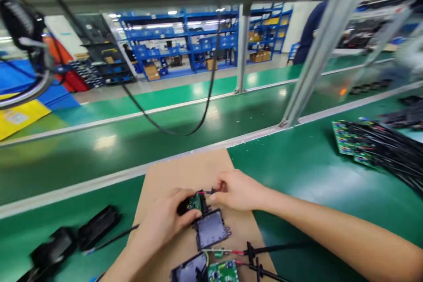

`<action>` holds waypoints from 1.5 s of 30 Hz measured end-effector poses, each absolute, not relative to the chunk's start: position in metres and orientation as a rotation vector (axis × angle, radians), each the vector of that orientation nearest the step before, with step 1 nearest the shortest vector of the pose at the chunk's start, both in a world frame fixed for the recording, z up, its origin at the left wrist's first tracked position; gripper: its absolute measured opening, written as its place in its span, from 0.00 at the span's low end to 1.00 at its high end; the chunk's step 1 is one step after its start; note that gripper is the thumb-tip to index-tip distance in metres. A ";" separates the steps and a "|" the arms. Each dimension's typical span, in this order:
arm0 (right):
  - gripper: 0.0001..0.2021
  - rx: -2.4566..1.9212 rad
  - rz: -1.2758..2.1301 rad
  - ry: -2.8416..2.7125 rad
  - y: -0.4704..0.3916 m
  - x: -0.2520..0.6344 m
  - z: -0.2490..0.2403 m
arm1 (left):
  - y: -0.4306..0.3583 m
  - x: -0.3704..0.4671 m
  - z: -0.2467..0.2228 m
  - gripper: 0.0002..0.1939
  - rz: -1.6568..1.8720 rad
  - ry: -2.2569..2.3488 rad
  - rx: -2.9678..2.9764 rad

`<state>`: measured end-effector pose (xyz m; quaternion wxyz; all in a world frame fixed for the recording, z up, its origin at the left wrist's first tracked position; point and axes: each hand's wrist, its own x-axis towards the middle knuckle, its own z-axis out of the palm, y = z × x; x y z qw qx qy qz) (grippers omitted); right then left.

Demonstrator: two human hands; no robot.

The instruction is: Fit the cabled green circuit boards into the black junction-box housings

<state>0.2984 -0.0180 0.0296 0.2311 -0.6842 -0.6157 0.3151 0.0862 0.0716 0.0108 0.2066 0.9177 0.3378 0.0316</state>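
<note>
My left hand (pixel 167 216) is closed around a small black plastic housing with a green circuit board (pixel 194 203) inside. At its right end, my right hand (pixel 236 189) pinches a black cable fitting (pixel 212 191), where a short red wire runs to the board. Just below my hands lies an open black casing half (pixel 211 229). Nearer to me are another casing half (pixel 187 269), a loose green board (pixel 224 272) and black cables with strain-relief fittings (pixel 251 252). A brown cardboard sheet (pixel 185 169) lies under this work.
Black casings (pixel 99 227) and a cable end lie at the left on the green bench (pixel 284 163). A bundle of boards with black cables (pixel 373 143) is at the right. Metal posts (pixel 317 48) rise behind, and a black cable (pixel 180 133) hangs ahead. Another person (pixel 309 33) stands beyond.
</note>
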 end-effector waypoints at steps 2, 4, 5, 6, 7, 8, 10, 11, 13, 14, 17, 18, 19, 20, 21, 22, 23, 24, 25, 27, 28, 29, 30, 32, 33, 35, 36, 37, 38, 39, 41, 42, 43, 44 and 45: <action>0.04 -1.856 0.821 -1.742 -0.025 0.300 0.024 | 0.068 0.087 0.012 0.18 0.130 0.903 2.550; 0.06 -1.828 0.772 -1.793 -0.029 0.300 0.019 | 0.067 0.088 0.012 0.20 0.162 0.878 2.545; 0.06 -1.801 0.745 -1.821 -0.030 0.300 0.017 | 0.067 0.088 0.012 0.21 0.179 0.874 2.545; 0.07 -1.766 0.721 -1.852 -0.031 0.299 0.014 | 0.067 0.087 0.011 0.22 0.192 0.875 2.547; 0.08 -1.725 0.697 -1.883 -0.031 0.299 0.011 | 0.067 0.087 0.010 0.22 0.206 0.874 2.552; 0.09 -1.681 0.676 -1.914 -0.031 0.298 0.007 | 0.066 0.087 0.009 0.22 0.221 0.871 2.557; 0.11 -1.605 0.644 -1.970 -0.030 0.298 0.000 | 0.065 0.087 0.008 0.22 0.244 0.857 2.570; 0.11 -1.579 0.629 -1.992 -0.029 0.298 -0.004 | 0.065 0.087 0.007 0.21 0.254 0.848 2.575; 0.13 -1.543 0.582 -2.027 -0.027 0.297 -0.010 | 0.065 0.087 0.006 0.21 0.262 0.837 2.586; 0.13 -1.539 0.555 -2.045 -0.026 0.296 -0.012 | 0.065 0.087 0.006 0.21 0.260 0.836 2.591; 0.14 -1.601 0.471 -2.126 -0.023 0.292 -0.011 | 0.065 0.088 0.005 0.22 0.258 0.838 2.598; 0.14 -1.640 0.447 -2.164 -0.022 0.291 -0.009 | 0.065 0.088 0.005 0.22 0.262 0.840 2.597; 0.13 -1.684 0.420 -2.211 -0.022 0.290 -0.006 | 0.065 0.088 0.005 0.22 0.264 0.836 2.597; 0.13 -1.724 0.391 -2.263 -0.021 0.290 -0.004 | 0.065 0.088 0.004 0.22 0.265 0.831 2.597; 0.13 -1.757 0.363 -2.316 -0.020 0.289 -0.001 | 0.065 0.088 0.004 0.21 0.265 0.825 2.596; 0.13 -1.778 0.340 -2.365 -0.020 0.289 0.002 | 0.065 0.088 0.004 0.20 0.264 0.820 2.595; 0.12 -1.787 0.321 -2.407 -0.018 0.289 0.004 | 0.065 0.088 0.005 0.19 0.263 0.818 2.593; 0.12 -1.788 0.305 -2.439 -0.017 0.289 0.005 | 0.064 0.088 0.005 0.17 0.260 0.820 2.593; 0.11 -1.781 0.292 -2.463 -0.016 0.290 0.007 | 0.064 0.089 0.006 0.16 0.256 0.827 2.596; 0.11 -1.769 0.259 -2.501 -0.012 0.290 0.009 | 0.063 0.090 0.008 0.13 0.230 0.841 2.610; 0.11 -1.765 0.243 -2.520 -0.010 0.290 0.010 | 0.063 0.091 0.009 0.12 0.210 0.850 2.616; 0.11 -1.760 0.230 -2.539 -0.008 0.290 0.012 | 0.062 0.093 0.011 0.12 0.192 0.862 2.622; 0.10 -1.752 0.225 -2.559 -0.005 0.290 0.013 | 0.062 0.094 0.012 0.12 0.173 0.875 2.628; 0.09 -1.722 0.237 -2.606 -0.001 0.291 0.015 | 0.060 0.096 0.014 0.13 0.140 0.903 2.651; 0.09 -1.703 0.249 -2.628 0.001 0.291 0.015 | 0.060 0.097 0.015 0.12 0.125 0.914 2.666; 0.09 -1.682 0.254 -2.657 0.003 0.292 0.015 | 0.059 0.098 0.016 0.10 0.090 0.919 2.685; 0.09 -1.680 0.246 -2.664 0.004 0.292 0.014 | 0.059 0.098 0.016 0.09 0.081 0.915 2.689; 0.09 -1.680 0.234 -2.673 0.004 0.292 0.013 | 0.059 0.098 0.016 0.09 0.083 0.913 2.693; 0.09 -1.678 0.222 -2.685 0.004 0.292 0.012 | 0.059 0.098 0.014 0.09 0.093 0.911 2.700; 0.09 -1.674 0.211 -2.702 0.003 0.291 0.011 | 0.059 0.098 0.013 0.09 0.107 0.906 2.710; 0.09 -1.671 0.183 -2.740 0.003 0.289 0.010 | 0.060 0.097 0.008 0.09 0.151 0.882 2.722; 0.08 -1.675 0.164 -2.759 0.003 0.287 0.010 | 0.061 0.097 0.005 0.09 0.181 0.864 2.715; 0.09 -1.684 0.140 -2.774 0.003 0.285 0.010 | 0.062 0.097 0.002 0.09 0.213 0.847 2.699; 0.09 -1.694 0.115 -2.787 0.003 0.283 0.011 | 0.062 0.097 -0.001 0.10 0.248 0.837 2.678; 0.09 -1.703 0.091 -2.799 0.002 0.281 0.011 | 0.063 0.097 -0.004 0.12 0.282 0.842 2.655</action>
